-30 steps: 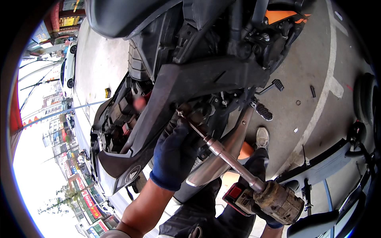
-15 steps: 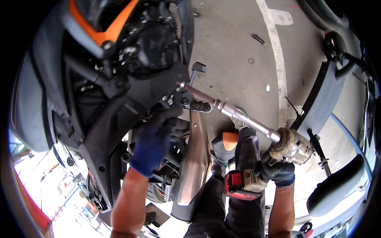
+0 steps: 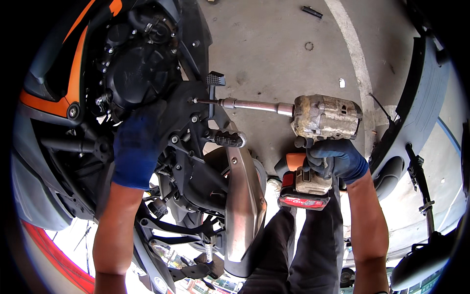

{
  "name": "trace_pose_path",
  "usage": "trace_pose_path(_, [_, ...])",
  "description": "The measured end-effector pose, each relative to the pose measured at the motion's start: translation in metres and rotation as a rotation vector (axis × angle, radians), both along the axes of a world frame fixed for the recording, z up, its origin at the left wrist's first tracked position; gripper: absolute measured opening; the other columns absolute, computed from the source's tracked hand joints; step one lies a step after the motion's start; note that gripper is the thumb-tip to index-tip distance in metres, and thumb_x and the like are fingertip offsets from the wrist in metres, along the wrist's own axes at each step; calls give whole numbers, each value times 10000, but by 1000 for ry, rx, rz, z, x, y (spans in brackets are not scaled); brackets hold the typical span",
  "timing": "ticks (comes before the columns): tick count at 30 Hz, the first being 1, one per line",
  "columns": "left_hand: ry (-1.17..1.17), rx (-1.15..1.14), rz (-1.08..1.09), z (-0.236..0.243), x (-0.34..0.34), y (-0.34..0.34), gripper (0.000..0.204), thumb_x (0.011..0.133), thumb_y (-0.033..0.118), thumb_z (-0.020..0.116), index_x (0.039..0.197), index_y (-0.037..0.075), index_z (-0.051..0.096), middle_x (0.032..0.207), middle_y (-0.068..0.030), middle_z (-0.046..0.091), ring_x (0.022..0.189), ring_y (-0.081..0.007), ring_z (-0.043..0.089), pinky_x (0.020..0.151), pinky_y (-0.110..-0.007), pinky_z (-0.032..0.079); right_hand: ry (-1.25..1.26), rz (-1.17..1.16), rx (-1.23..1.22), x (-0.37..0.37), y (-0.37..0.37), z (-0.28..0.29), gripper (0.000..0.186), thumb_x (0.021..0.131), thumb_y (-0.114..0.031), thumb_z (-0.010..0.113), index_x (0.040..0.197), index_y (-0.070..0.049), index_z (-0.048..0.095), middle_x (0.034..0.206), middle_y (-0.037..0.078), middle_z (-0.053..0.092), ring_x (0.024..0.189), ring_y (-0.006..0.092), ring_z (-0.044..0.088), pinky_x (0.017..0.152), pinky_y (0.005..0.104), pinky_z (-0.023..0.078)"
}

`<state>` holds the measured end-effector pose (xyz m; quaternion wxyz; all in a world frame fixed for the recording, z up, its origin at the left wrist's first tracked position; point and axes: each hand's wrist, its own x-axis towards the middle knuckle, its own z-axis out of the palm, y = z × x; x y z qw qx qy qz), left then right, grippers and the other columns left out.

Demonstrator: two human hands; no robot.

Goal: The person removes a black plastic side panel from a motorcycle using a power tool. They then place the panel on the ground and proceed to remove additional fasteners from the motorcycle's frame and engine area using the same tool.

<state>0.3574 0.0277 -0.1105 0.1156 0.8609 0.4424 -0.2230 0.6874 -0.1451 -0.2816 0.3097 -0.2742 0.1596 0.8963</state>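
Right fingers [image 3: 327, 150] clasped around power driver [image 3: 327, 118]; left hand [image 3: 136, 149] outstretched, its fingers' state unclear

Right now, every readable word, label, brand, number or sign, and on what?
Power tool's red battery: pale lettering on its face, not copied here.
Dark engine cover: faint marks, too indistinct to read.
Round emblem, grey panel: too small to read.

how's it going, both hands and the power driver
Right hand gripping power driver. Left hand by black side panel, fingers unclear. Bit lined up at that panel, contact uncertain. Foot pedal close beside bit.
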Motion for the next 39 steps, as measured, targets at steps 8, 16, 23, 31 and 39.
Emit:
trace_pose_path(8, [-26, 91, -82, 19, -14, -3, 433, 778, 2, 595, 1207, 56, 593, 1185, -124, 618, 1093, -296, 579, 961, -381, 452, -174, 109, 63, 1, 24, 9, 326, 724, -41, 629, 1035, 57, 625, 703, 94, 599, 553, 168, 569, 568, 297, 509])
trace_pose_path(16, [-65, 17, -63, 21, -24, 0, 486, 752, -85, 541, 1216, 50, 595, 1194, -137, 614, 1109, -314, 577, 1001, -387, 435, -596, 271, 516, 25, 79, 65, 498, 685, 38, 766, 1159, 8, 617, 1017, 105, 693, 904, 188, 677, 809, 333, 564])
trace_pose_path(23, [-135, 68, -48, 18, -31, -8, 475, 765, 5, 558, 1235, 72, 566, 1157, -116, 604, 1109, -301, 552, 989, -409, 422, -600, 418, 351, 20, 114, 79, 357, 735, -34, 692, 1071, 55, 615, 657, 43, 588, 519, 108, 562, 507, 259, 493])
trace_pose_path(31, [-24, 106, -37, 19, -29, -10, 474, 768, -32, 558, 1226, 86, 583, 1180, -114, 608, 1130, -293, 550, 1006, -395, 416, -516, 392, 281, 24, 98, 72, 296, 748, -85, 747, 1017, 5, 664, 737, 65, 648, 594, 117, 600, 522, 228, 462])
trace_pose_path(39, [-80, 23, 81, 20, -24, -6, 464, 764, -66, 566, 1200, 85, 610, 1180, -129, 622, 1114, -307, 570, 983, -390, 437, -579, 438, 294, 19, 95, 64, 299, 734, -64, 763, 1014, -4, 677, 769, 48, 672, 619, 100, 617, 529, 219, 466])
